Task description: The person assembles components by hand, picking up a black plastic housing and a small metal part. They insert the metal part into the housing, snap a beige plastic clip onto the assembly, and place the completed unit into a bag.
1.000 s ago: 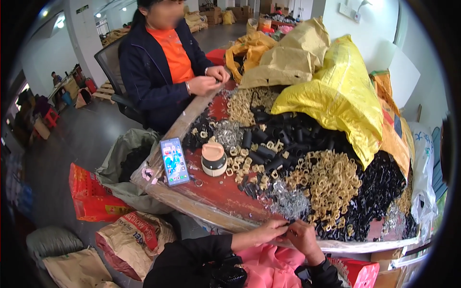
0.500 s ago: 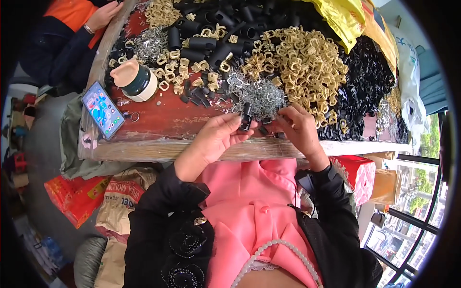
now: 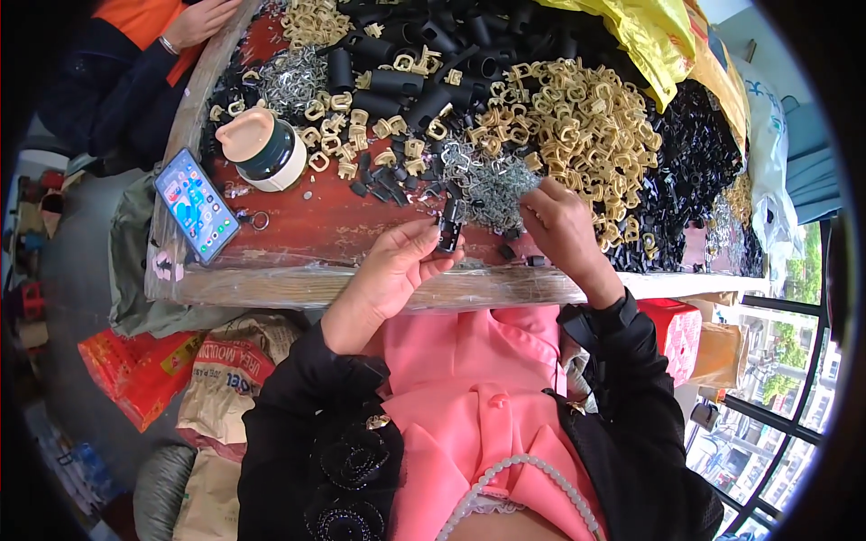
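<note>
Between the thumb and fingers of my left hand [image 3: 393, 268] is a small black plastic part [image 3: 449, 234], held nearly upright above the table's front edge. My right hand [image 3: 570, 236] is to its right, fingers curled and pinched together at the edge of a heap of small silvery wire clips [image 3: 496, 191]. Whatever those fingertips hold, if anything, is hidden. Beyond that hand lies a large heap of cream plastic buckles [image 3: 591, 126]. Small black pieces [image 3: 383, 187] are scattered left of the clips.
A phone [image 3: 197, 207] with its screen lit lies at the left edge, beside a dark jar with a peach lid [image 3: 262, 149]. Black tubes [image 3: 397, 83] fill the back, and black parts [image 3: 690, 153] the right. Another person's hand [image 3: 200, 22] rests at the far left.
My right hand has moved away from the black part, its fingertips going up toward the clips. My left hand still holds the part, a little further left. The whole view has shifted slightly.
</note>
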Available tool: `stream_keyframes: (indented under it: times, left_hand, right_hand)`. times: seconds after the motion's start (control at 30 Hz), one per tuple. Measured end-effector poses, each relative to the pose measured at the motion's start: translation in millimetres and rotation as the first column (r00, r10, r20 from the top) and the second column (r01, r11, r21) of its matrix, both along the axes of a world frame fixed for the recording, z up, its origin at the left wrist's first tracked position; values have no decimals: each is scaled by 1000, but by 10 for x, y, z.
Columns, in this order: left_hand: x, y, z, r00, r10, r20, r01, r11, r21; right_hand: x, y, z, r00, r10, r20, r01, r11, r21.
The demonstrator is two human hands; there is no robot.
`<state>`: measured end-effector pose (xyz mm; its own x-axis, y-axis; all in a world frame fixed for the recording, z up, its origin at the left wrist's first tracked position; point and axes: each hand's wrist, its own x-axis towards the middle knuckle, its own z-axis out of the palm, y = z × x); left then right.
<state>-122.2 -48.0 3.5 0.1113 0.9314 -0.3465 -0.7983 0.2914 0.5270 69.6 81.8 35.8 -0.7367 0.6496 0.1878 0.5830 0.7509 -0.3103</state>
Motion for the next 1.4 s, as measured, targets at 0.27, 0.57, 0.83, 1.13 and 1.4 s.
stream_keyframes:
  times: [0.27,0.57,0.83,1.13,1.4]
  left_hand:
    - [11,-2,-47,998,58,3,-58,997,54]
    - [31,-8,-51,994,108,27,-110,993,52]
    - [51,72,31,978,209,1,-208,972,109]
    - [117,107,62,986,160,-56,-151,978,144]
    - [148,141,16,991,43,-124,-27,992,126]
  right_hand:
    - [-787,307,-351,989,145,-5,-140,959,247]
    - [-669,264,-262,953,66,-295,-71,997,-6]
    - [-448,61,-70,946,-87,-311,-126,787,-604]
    - [-310,-116,156,982,83,-168,-166,806,-568]
    - [-206,-80,-86,917,309,-252,-391,821,-416]
